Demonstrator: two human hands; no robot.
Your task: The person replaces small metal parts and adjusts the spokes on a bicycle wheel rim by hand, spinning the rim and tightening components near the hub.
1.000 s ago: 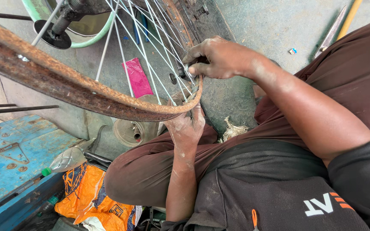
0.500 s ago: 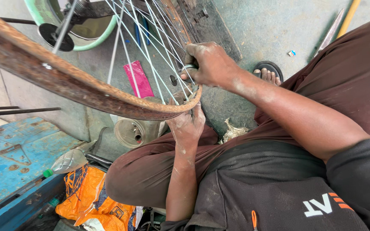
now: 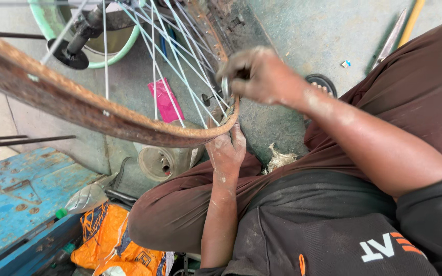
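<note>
Rusty wheel rim lying across lap, near knee. Left hand gripping rim's lower edge from beneath, fingers curled closed. Right hand pinching small metal tool at spoke end, grip tightly closed. Rim probably stiff, fairly light, rough with rust; best held at edge. Spokes thin, likely springy. Green basin on floor behind hub, contents unclear. Grey can lying sideways, appearing empty.
</note>
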